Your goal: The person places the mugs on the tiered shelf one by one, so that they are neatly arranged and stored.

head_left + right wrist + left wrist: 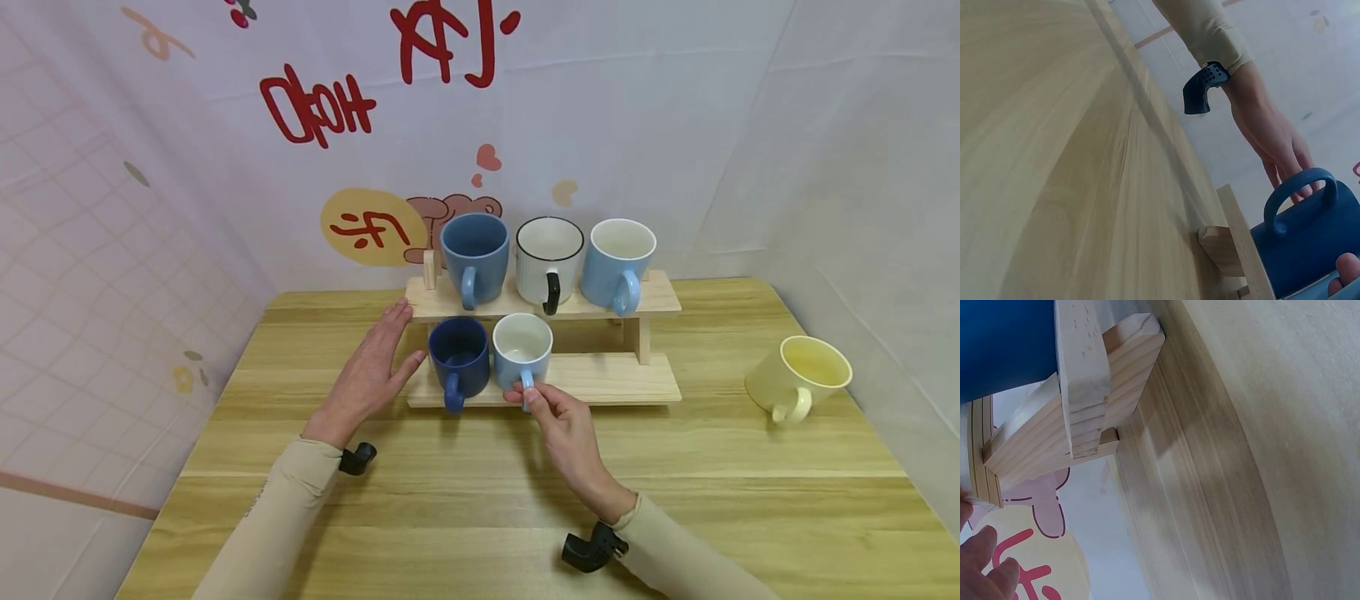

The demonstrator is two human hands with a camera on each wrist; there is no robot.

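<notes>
My right hand [566,429] pinches the handle of a light blue mug [513,372], white inside, on the lower shelf of a two-tier wooden rack [615,379]. Left of that mug is a navy mug [460,371], its handle toward me. With its fingers extended, my left hand [369,371] touches the left end of the upper shelf. The left wrist view catches only part of that hand's fingers [982,550] by the shelf edge. In the right wrist view the navy mug [1304,237] covers part of the left hand, and little of the right hand shows.
Along the upper shelf stand a blue mug [487,267], a white mug with a black rim and handle [542,271], and another light blue mug [603,271]. A pale yellow mug [772,379] sits at the right on the wooden table [450,533]. A printed cloth [637,108] hangs behind.
</notes>
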